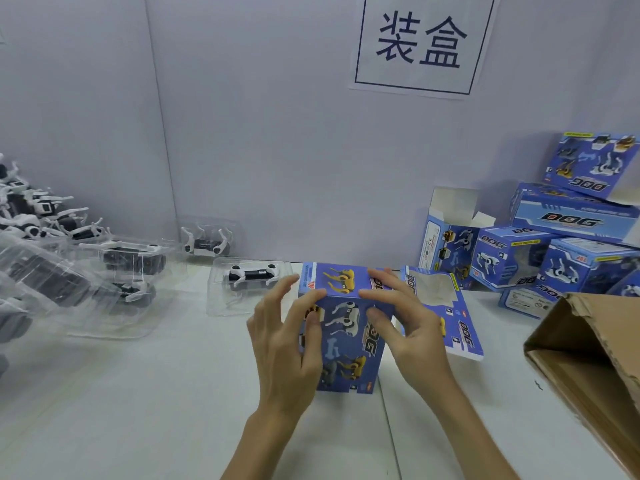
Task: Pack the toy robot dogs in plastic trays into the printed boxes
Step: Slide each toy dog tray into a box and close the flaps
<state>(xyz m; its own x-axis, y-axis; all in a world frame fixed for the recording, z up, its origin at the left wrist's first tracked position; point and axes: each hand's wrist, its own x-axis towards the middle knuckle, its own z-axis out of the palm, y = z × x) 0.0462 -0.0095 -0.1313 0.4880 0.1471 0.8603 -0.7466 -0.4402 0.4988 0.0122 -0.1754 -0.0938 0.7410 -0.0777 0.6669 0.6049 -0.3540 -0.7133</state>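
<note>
Printed box stands on end on the white table, mid-frame, picture side toward the wearer.

- Left hand and right hand flank the box. Fingers are spread and fairly straight, with tips on the top edge and thumbs flat on the front face. This reads as pressing the top flap home, and standing the box upright lets the table take the push.
- Flat box lies just right of the printed box, likely the next one to fold.
- Tray with a dog sits just behind and left of the printed box, within reach.
- Second tray is farther back left.
- Stacked boxes sit back right of the printed box, probably the finished ones.

Not visible:
- Whether the printed box holds a tray; its walls hide the inside.
- The flap seam, which is under the fingertips.
- The heap of trays far left is blurred and cut by the frame edge.
- The brown carton to the right is also cut off.
</note>
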